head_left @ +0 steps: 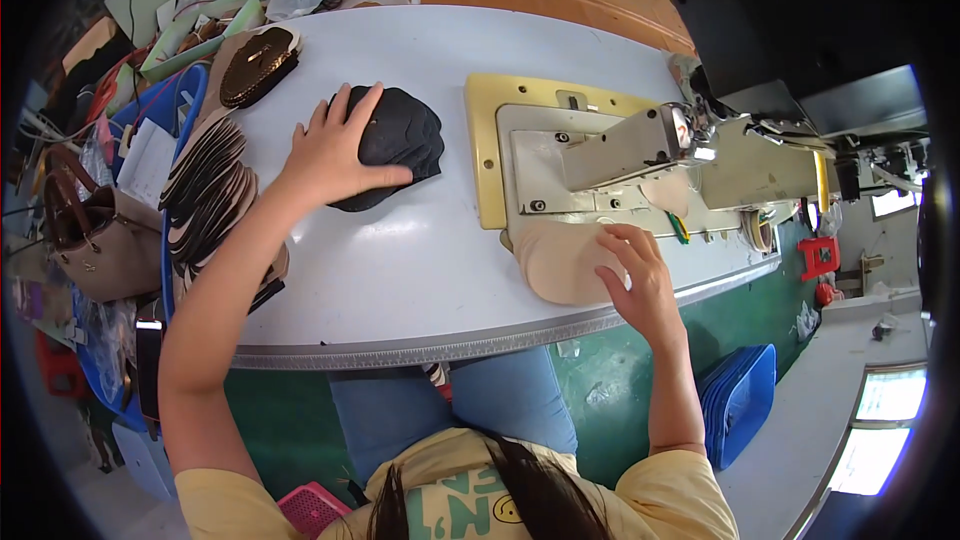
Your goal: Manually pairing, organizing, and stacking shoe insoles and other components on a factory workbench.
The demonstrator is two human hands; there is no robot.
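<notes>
My left hand (337,152) lies with fingers spread across a stack of black rounded fabric or leather pieces (405,135) on the white table. My right hand (640,280) rests at the right edge of a stack of beige rounded pieces (562,262); its thumb and fingers are apart and it grips nothing that I can see. Just beyond the beige stack stands a sewing machine (625,150) on a yellow-framed bed. Another beige piece (668,192) lies beside the machine arm, near a green and yellow strip (680,227).
Fanned dark and beige pieces (212,190) and a brown stitched piece (258,68) line the table's left side. A ruler strip (420,352) runs along the front edge. A handbag (110,240) is at the far left. Blue stacked baskets (738,405) stand on the green floor.
</notes>
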